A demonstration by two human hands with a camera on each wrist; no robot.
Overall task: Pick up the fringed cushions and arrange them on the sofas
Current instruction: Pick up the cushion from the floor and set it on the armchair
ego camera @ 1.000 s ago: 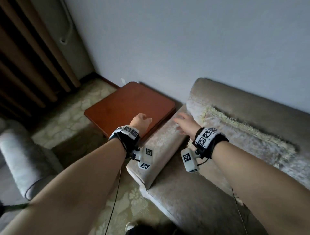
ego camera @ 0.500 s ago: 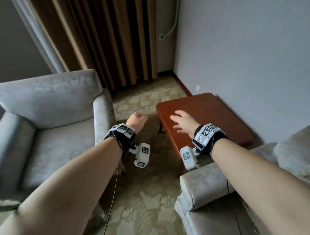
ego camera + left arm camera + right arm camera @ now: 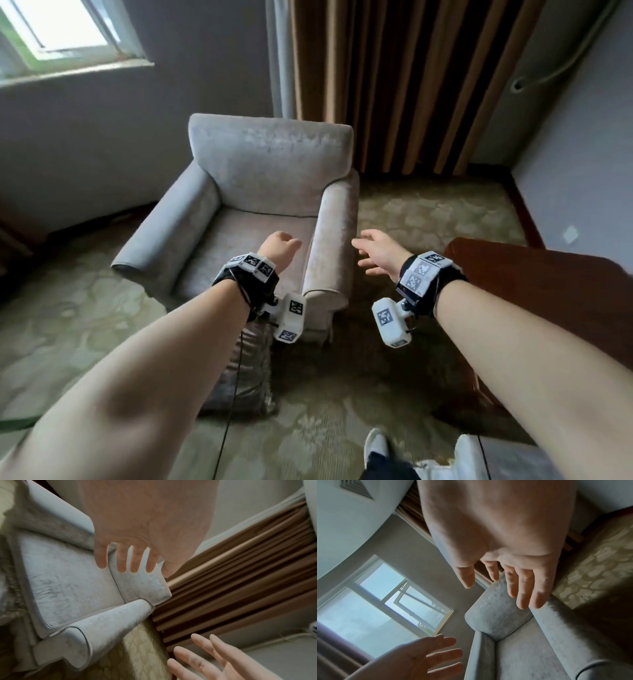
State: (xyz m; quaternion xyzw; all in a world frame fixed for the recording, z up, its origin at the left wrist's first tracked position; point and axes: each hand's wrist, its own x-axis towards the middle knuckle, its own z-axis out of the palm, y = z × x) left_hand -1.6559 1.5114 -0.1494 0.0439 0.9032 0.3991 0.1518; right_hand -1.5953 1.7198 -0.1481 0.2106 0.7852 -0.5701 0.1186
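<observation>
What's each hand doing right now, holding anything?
Left hand: open, fingers straight, holding nothing, above the pale grey velvet armchair.
Right hand: open, fingers spread, holding nothing, beside the armchair's arm.

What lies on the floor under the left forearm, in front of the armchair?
A grey cushion lies on the patterned carpet in front of the armchair. The left forearm covers its left part, so its full outline and any fringe cannot be seen.
</observation>
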